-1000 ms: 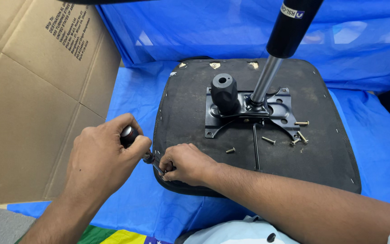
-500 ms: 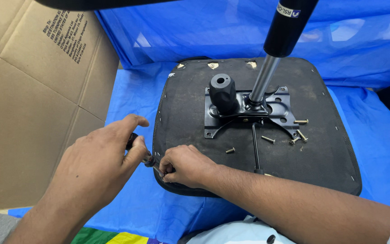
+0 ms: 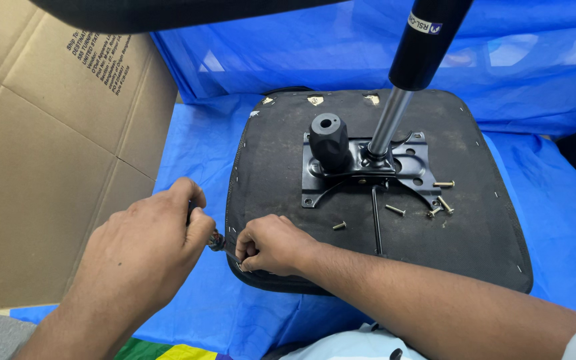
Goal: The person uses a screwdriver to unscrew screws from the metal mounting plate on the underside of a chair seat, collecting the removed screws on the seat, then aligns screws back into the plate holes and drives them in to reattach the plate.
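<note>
An upturned black chair seat [image 3: 475,233] lies on a blue sheet, with a black metal mounting plate [image 3: 408,163], a round knob [image 3: 329,140] and a gas cylinder [image 3: 408,73] rising from it. My left hand [image 3: 141,257] grips a screwdriver [image 3: 216,241] whose tip meets the seat's near left edge. My right hand [image 3: 271,243] pinches at that same spot, steadying the tip; any screw there is hidden by the fingers. Several loose brass screws [image 3: 443,203] lie on the seat beside the plate.
A large flattened cardboard box [image 3: 41,153] stands along the left. The blue plastic sheet [image 3: 555,193] covers the surface and rises behind. A thin black rod [image 3: 375,220] lies on the seat. A dark curved chair part [image 3: 168,10] overhangs the top.
My left hand has turned and regripped the screwdriver handle, so the handle is now mostly hidden in the palm. My right hand has stayed at the seat edge.
</note>
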